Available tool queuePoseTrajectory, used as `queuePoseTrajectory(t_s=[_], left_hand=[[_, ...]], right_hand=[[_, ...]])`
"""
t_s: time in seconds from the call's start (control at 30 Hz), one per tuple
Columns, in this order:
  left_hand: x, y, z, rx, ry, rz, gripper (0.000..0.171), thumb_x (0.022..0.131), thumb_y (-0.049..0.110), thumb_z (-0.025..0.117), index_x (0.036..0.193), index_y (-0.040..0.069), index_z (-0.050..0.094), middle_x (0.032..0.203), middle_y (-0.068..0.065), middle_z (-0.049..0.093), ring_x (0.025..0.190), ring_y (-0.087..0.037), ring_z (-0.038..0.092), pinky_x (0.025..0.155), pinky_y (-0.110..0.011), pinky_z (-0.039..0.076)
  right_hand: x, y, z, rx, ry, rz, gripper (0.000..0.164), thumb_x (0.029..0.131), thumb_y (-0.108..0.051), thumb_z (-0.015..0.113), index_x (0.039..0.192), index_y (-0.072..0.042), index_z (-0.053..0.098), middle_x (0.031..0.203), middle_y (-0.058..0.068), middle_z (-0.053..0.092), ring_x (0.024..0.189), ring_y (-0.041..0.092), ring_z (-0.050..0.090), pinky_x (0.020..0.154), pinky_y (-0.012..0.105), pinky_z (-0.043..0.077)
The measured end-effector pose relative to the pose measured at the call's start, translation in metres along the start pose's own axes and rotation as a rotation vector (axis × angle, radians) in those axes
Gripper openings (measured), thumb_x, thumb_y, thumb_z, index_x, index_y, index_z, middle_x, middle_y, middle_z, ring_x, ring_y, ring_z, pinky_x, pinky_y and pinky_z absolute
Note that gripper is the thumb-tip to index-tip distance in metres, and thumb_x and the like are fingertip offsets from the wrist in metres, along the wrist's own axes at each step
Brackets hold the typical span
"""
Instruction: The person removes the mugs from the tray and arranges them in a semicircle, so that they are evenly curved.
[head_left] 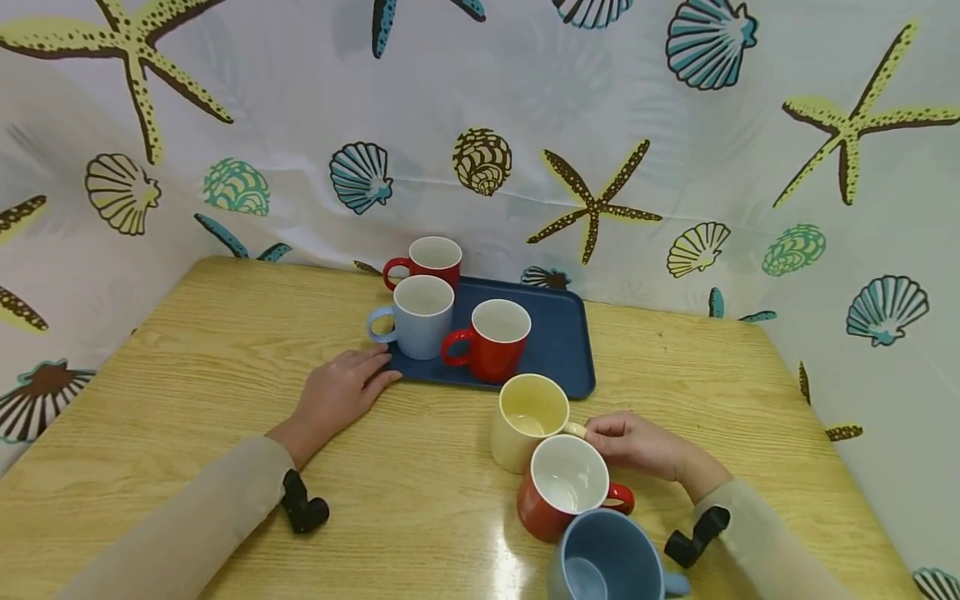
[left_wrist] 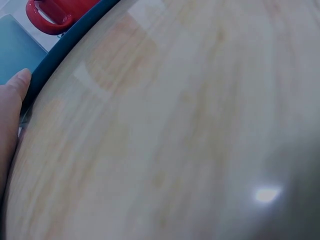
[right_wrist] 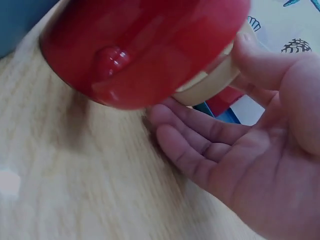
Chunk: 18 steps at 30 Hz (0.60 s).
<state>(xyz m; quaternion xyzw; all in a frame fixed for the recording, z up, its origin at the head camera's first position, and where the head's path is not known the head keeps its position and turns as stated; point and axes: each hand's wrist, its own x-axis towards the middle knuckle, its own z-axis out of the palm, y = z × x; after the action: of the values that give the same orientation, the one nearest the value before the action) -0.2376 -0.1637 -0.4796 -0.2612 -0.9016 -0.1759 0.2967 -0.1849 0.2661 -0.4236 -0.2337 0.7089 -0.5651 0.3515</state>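
My right hand (head_left: pixel 645 446) pinches the handle (right_wrist: pixel 212 85) of a pale yellow mug (head_left: pixel 513 437), which is upright just in front of the tray. Right behind that hand's fingers, a red mug (head_left: pixel 538 504) with a white inside takes up much of the right wrist view. A dusty blue mug (head_left: pixel 603 558) is closest to me. My left hand (head_left: pixel 341 396) holds the front left corner of a dark blue tray (head_left: pixel 558 337), its thumb (left_wrist: pixel 21 80) on the rim. On the tray are a light blue mug (head_left: pixel 423 325), a red mug (head_left: pixel 498 350) and another red mug (head_left: pixel 438 254) at the back.
The wooden table (head_left: pixel 420 500) runs up to a white cloth (head_left: pixel 450 92) printed with shells and starfish, which hangs behind and at both sides. The three mugs off the tray form a close row, handles pointing right. Those on the tray have handles pointing left.
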Motion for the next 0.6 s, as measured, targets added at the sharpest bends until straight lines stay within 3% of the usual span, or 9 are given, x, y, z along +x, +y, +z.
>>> queuePoseTrajectory(t_s=[0.27, 0.6], left_hand=[[0.000, 0.000, 0.000, 0.002, -0.006, -0.005, 0.040, 0.081, 0.034, 0.071, 0.108, 0.004, 0.070, 0.112, -0.011, 0.065, 0.098, -0.028, 0.063, 0.075, -0.045, 0.052], [0.000, -0.001, 0.003, 0.001, -0.006, -0.005, 0.039, 0.082, 0.034, 0.070, 0.108, 0.005, 0.070, 0.113, -0.011, 0.065, 0.099, -0.027, 0.063, 0.076, -0.045, 0.052]], right_hand=[[-0.003, 0.001, -0.007, -0.038, 0.030, 0.069, 0.031, 0.098, -0.023, 0.048, 0.116, 0.000, 0.057, 0.105, 0.014, 0.058, 0.096, 0.027, 0.056, 0.088, 0.039, 0.048], [-0.006, 0.002, -0.014, 0.007, 0.060, 0.049, 0.031, 0.099, -0.025, 0.047, 0.114, -0.001, 0.059, 0.104, 0.014, 0.062, 0.094, 0.027, 0.061, 0.085, 0.040, 0.050]])
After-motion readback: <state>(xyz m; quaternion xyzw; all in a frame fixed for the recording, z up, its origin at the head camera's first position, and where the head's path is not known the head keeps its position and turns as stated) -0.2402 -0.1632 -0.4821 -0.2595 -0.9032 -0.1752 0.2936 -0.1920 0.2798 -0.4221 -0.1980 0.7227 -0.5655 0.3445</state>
